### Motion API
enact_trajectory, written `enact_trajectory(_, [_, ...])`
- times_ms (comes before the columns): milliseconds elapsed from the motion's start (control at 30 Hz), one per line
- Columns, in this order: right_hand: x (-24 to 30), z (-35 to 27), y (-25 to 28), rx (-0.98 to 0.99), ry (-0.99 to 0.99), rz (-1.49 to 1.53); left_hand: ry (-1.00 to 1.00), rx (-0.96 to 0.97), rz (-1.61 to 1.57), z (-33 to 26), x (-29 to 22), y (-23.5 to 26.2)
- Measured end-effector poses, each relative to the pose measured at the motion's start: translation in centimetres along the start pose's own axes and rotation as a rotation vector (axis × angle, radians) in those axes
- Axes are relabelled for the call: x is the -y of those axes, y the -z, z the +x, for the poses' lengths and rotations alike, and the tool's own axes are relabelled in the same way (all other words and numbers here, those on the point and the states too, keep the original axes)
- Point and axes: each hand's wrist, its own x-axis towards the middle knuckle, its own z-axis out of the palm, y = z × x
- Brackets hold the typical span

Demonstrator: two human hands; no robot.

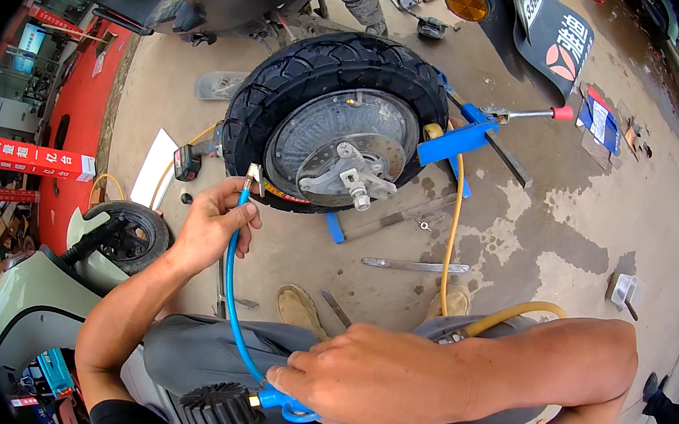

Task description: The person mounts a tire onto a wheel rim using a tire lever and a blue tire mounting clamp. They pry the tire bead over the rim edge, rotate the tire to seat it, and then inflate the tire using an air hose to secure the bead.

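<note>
Plainly, both hands were occupied with one tyre inflator. The left hand [221,222] pinched a glossy blue rubber hose [233,305] between thumb and fingers, just below the silver metal air chuck [254,175] at its upper end. The chuck stood upright beside the lower left edge of a large black tyre with a chunky tread [253,102]; whether the two touched could not be told. The right hand [374,383], its back turned up, was closed around the bright blue metal inflator body [275,397], which lay low over the person's lap. A round gauge in a ribbed black rubber cover [222,416] was joined to the inflator on its left.

The tyre sat around a dull grey metal hub [297,140] with a brake disc facing the person, its wheel tilted back above the concrete floor [544,252]. Right beside the tyre was a blue metal stand [458,143], and a long tool with a red-tipped handle [563,113] reached out to the right there. A yellow air hose [452,233] ran down toward the person's right shoe. Between the wheel and the shoes lay a flat silver metal bar [415,265].
</note>
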Motion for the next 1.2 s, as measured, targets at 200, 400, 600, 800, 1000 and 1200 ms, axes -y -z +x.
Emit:
enact_trajectory(200, [-0.6,1.7,1.6,-0.263,0.109,-0.157,-0.632,-0.273,1.109,4.0,-8.6,-5.1])
enact_trajectory(400, [-1.1,0.7,2.7,-0.282,0.087,-0.119,-0.903,-0.347,1.372,6.8,-10.3,-5.9])
enact_trajectory(600, [-2.2,0.1,3.7,-0.311,0.081,-0.132,-0.847,-0.095,1.643,7.8,-11.7,-5.5])
enact_trajectory(800, [-3.3,-0.4,4.5,-0.373,0.075,-0.096,-0.91,-0.057,1.761,10.1,-12.6,-6.1])
enact_trajectory(1000, [-4.7,-0.5,5.3,-0.347,0.123,0.0,-0.877,-0.037,1.753,10.6,-13.1,-5.9])
enact_trajectory(1200, [-5.9,-0.5,6.1,-0.378,0.14,0.055,-0.867,0.083,1.881,10.9,-14.8,-7.2])
